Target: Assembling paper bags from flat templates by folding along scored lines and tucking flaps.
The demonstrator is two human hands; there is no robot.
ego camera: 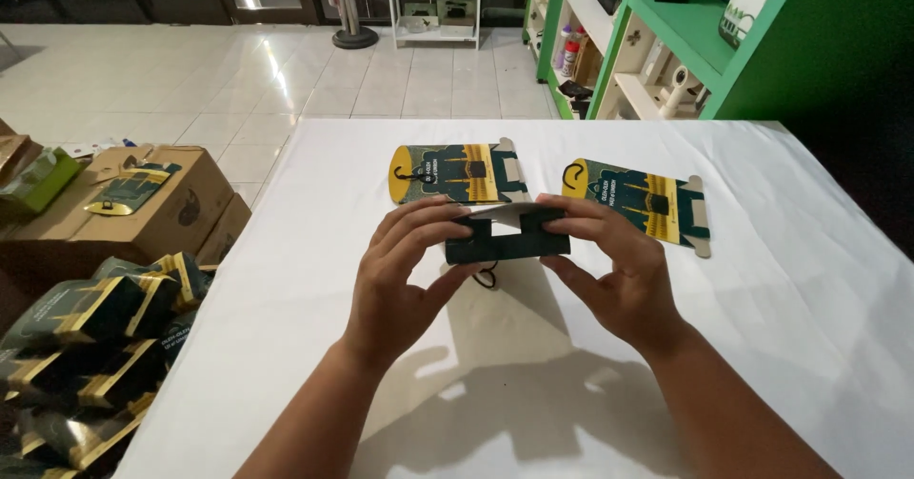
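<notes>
Both hands are closed on a small dark green card sleeve held just above the white table, near its middle: the left hand pinches the left end between thumb and fingers, and the right hand grips the right end the same way, so the piece spans the gap between them. A pale inner flap stands up along its top edge, which suggests a fold is being formed; to do that well, it seems wise to keep the thumbs pressing close to the crease, hold both ends level, and bend the flap evenly so the thin board does not buckle or tear at the corner. A thin dark loop hangs from the underside, and it could get trapped in the fold if not kept free. Beyond the hands lie two flat printed cards, one just behind the left fingers and another tilted to the right; both are smooth, glossy board in dark green with a yellow rounded end and tabbed edges. The table covering looks matte and plain. To the left, off the table, a brown cardboard box carries one more card on top, and a heap of folded green and yellow sleeves sits lower down. Green shelves stand behind on the tiled floor.
</notes>
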